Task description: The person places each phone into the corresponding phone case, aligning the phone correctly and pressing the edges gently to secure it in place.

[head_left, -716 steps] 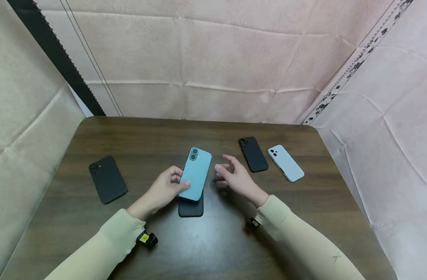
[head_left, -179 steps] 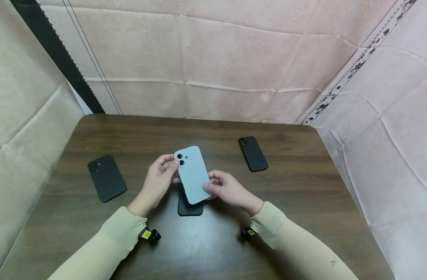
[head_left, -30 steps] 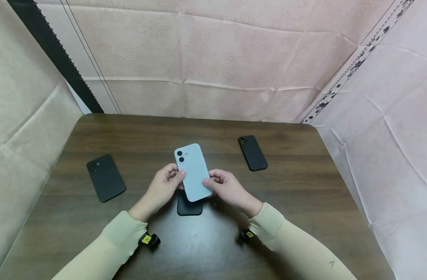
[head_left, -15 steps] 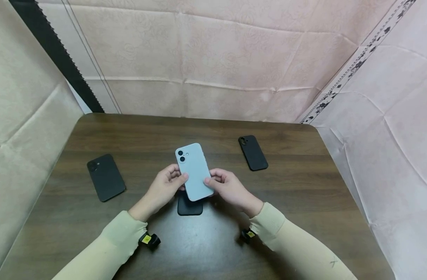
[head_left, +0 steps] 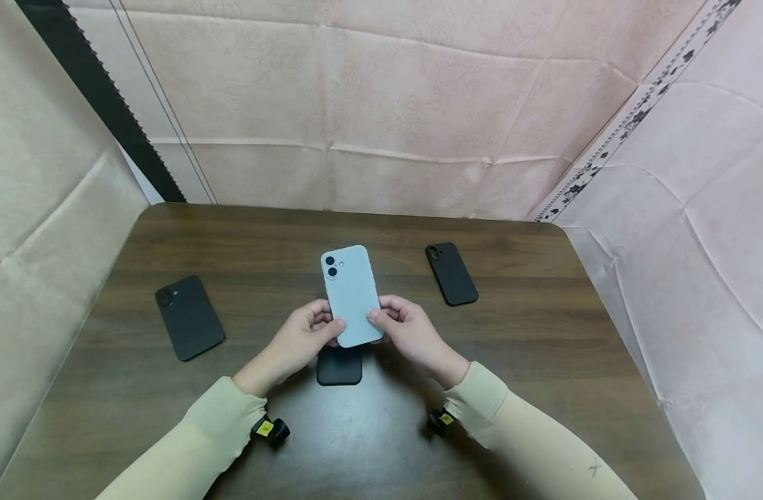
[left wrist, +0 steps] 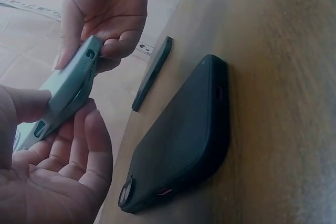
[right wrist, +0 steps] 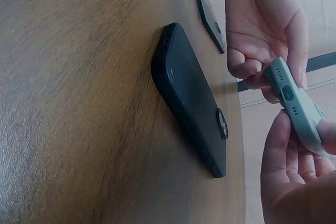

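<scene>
A pale blue phone case point(head_left: 353, 295) is held between both hands above the table, camera end away from me, back side up. My left hand point(head_left: 301, 338) pinches its lower left edge, thumb on the back and fingers beneath. My right hand point(head_left: 414, 335) grips the lower right edge the same way. In the left wrist view, a strip along the underside of the case point(left wrist: 65, 85) stands slightly apart at one edge; what sits inside is mostly hidden. Under the hands a black phone in a black case point(head_left: 339, 368) lies on the table, its far part covered.
A dark phone point(head_left: 190, 318) lies at the left of the brown wooden table point(head_left: 381, 444). At the back right lies a black phone case point(head_left: 453, 273) with a camera opening. Pale cloth point(head_left: 406, 104) hangs behind and on both sides.
Earlier, my left hand held a teal phone and the pale blue case lay back right. Over the last second, both hands have shifted the case away from me and slightly right, turning it straighter.
</scene>
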`<state>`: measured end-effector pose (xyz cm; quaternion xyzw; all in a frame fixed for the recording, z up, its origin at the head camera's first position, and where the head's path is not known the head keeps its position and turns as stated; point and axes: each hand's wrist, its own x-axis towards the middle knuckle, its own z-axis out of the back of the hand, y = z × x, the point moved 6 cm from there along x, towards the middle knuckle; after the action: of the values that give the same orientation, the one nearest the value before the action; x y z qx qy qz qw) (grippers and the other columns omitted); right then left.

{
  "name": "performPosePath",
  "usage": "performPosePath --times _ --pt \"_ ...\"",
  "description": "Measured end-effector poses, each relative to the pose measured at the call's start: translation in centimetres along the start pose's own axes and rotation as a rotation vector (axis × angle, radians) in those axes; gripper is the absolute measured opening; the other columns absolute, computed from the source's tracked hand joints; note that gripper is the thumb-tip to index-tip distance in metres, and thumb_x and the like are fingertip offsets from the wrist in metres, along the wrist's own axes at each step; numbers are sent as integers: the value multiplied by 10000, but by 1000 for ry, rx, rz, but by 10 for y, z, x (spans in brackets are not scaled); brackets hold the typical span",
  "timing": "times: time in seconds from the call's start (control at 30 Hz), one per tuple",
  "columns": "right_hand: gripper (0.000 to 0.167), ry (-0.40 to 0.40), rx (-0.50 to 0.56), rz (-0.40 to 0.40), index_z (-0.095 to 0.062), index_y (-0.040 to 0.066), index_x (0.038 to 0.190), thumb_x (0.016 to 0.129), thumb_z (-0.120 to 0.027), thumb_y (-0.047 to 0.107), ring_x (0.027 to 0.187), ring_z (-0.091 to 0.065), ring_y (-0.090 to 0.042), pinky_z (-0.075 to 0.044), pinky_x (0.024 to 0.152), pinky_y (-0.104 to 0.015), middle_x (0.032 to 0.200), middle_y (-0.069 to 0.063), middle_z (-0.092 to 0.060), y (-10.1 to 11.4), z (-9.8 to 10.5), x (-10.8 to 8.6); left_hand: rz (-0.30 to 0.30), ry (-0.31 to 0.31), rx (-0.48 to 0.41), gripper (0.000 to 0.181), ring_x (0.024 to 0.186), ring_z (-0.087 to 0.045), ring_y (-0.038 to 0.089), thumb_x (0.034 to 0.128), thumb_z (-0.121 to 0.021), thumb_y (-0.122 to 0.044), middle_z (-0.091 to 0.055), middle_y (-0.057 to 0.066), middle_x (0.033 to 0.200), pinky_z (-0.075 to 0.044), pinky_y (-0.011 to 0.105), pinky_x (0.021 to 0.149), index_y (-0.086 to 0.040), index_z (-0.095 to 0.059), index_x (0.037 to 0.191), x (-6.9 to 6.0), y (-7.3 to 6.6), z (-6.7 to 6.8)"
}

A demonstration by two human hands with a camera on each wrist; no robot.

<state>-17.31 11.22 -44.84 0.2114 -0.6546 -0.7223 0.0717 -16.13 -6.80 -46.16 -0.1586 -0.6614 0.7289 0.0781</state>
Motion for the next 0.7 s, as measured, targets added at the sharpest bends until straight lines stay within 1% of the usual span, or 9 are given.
performPosePath --times 0.13,0.23,0.33,0.43,0.57,0.7 --pt "296 0 30 -14 -583 58 1261 987 -575 173 937 -646 -234 -507 871 -514 1095 -114 -677 1 -1 0 -15 -7 4 314 916 -640 243 989 -573 -143 -626 143 1071 -553 380 772 11 -525 1258 0 -1 0" --pt "280 6 38 -17 -577 35 1255 996 -556 141 942 -647 -234 -492 883 -538 1099 -124 -674 7 -3 -2 -25 -14 1 310 916 -637 244 989 -573 -140 -626 140 1067 -552 393 774 5 -528 1259 0 -2 1" --pt "267 5 37 -16 -577 13 1241 999 -547 120 941 -648 -237 -493 884 -533 1094 -135 -674 17 -5 -7 -36 -15 5 305 911 -635 237 986 -581 -154 -628 139 1059 -551 394 779 -3 -536 1247 0 -3 1" --pt "264 4 35 -7 -577 5 1235 997 -550 115 941 -651 -237 -507 878 -502 1088 -136 -677 25 -8 -11 -46 -19 9 298 908 -637 229 983 -588 -166 -632 136 1050 -551 380 778 -10 -546 1234 0 -3 1" --pt "263 7 33 3 -577 10 1233 996 -552 121 947 -652 -242 -512 876 -487 1095 -131 -678 27 -8 -12 -51 -29 13 283 904 -642 232 979 -595 -168 -641 127 1039 -554 343 761 -28 -561 1223 0 -5 0" --pt "259 1 21 18 -580 13 1229 996 -553 122 937 -653 -235 -500 881 -521 1094 -126 -680 25 -7 -12 -35 -37 21 298 889 -650 228 966 -620 -202 -655 103 1048 -555 329 753 -56 -573 1222 -1 -5 0"
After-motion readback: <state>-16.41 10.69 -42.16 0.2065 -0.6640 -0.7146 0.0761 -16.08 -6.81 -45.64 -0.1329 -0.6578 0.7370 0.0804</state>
